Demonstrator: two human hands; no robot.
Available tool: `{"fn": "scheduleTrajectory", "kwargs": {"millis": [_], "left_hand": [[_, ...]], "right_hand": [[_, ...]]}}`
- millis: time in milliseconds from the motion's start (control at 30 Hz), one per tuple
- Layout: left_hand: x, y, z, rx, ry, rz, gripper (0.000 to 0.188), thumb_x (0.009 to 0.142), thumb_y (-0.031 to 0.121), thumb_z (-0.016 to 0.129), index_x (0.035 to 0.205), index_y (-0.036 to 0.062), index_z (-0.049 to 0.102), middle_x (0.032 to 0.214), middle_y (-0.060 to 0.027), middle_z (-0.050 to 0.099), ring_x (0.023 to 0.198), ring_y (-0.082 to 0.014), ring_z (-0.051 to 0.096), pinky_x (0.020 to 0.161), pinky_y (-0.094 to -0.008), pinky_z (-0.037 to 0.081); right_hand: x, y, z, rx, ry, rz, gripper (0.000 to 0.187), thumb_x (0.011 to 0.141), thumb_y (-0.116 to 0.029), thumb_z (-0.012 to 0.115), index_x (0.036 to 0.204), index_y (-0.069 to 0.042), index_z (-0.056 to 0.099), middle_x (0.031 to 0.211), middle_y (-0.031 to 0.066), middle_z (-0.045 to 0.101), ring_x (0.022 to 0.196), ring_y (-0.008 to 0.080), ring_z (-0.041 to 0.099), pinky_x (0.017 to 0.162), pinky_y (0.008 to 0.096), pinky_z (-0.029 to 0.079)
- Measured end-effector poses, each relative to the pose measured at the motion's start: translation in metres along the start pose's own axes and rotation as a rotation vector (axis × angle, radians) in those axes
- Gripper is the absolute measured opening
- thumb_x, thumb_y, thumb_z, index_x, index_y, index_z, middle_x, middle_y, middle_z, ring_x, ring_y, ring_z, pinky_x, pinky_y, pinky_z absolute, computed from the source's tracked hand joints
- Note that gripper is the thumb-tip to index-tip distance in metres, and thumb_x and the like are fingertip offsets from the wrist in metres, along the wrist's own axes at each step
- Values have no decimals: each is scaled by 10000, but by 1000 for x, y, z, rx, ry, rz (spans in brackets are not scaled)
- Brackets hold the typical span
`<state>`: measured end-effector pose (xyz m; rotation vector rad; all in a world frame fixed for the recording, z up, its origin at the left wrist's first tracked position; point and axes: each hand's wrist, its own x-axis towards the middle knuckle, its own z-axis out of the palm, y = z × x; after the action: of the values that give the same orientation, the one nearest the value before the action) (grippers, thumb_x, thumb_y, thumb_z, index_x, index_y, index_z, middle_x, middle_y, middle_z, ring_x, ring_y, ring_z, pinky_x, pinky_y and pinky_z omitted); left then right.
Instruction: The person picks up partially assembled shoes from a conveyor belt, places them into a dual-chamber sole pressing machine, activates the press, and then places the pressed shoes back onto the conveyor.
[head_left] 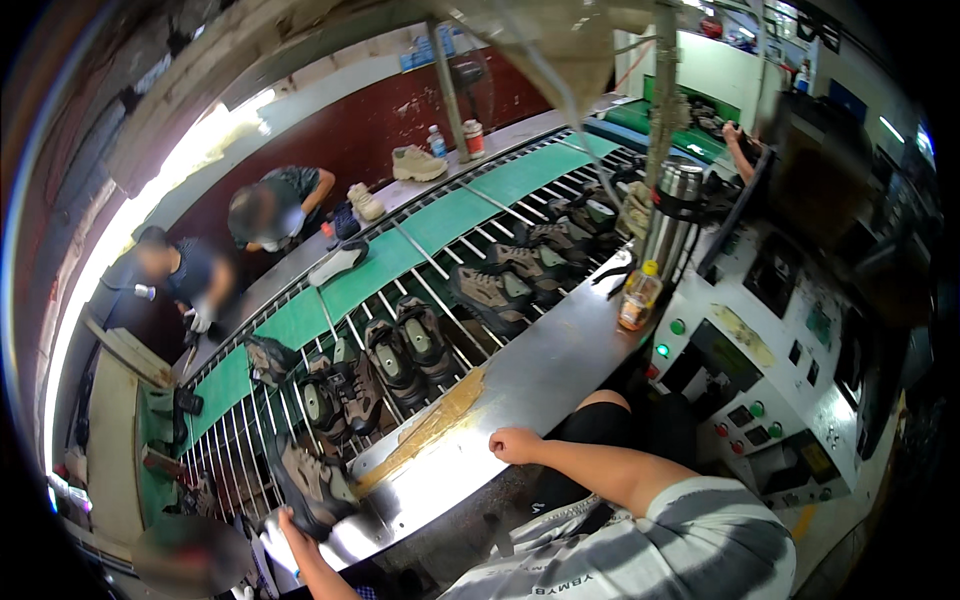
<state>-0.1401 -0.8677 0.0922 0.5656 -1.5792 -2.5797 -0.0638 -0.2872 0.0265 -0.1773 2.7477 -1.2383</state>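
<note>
At the lower left, a brown and black lace-up shoe [312,488] tilts across the edge of the rollers and the metal ledge. My left hand [291,524] is closed at its lower end; part of that grip is hidden. Above the bright metal ledge [545,360], my right hand [513,446] is curled into a fist with nothing showing in it. Beyond the ledge, several similar brown shoes [395,362] stand on the roller conveyor [245,470], some with pale insoles showing. More brown shoes [492,290] sit farther along to the right.
A green belt [385,255] runs behind the rollers. Across it, two people [270,215] bend over a bench with a beige shoe [418,163]. To my right are a yellow-capped bottle [639,296], a steel flask [676,205] and a control panel [790,350]. Brown tape [430,425] covers part of the ledge.
</note>
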Motion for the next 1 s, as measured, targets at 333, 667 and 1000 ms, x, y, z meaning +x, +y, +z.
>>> {"fn": "scheduleTrajectory", "kwargs": {"millis": [333,667,1000], "left_hand": [[-169,-128,174,-102,-579,-364,639,863,473,520,1310,17,497,1265,-168,572,1115,-326,598,965,-441,491],[-375,-297,514,28,-1529,-1438,728,864,518,535,1393,27,442,1377,-185,499,1157,-359,573,1009,-457,463],[-322,-490,525,1211,-1637,128,338,824,154,632,1136,27,652,940,-139,709,869,-222,687,792,-313,527]], "right_hand": [[-137,5,-94,941,-79,216,331,895,-127,630,1214,-57,574,988,14,631,883,103,583,798,254,467],[-321,16,-209,1969,520,-429,460,897,-276,589,1291,-49,521,1152,108,640,1060,255,629,959,406,484],[-611,106,-291,1215,2021,68,409,756,-343,627,1054,-64,633,976,87,670,906,269,638,806,422,535]]}}
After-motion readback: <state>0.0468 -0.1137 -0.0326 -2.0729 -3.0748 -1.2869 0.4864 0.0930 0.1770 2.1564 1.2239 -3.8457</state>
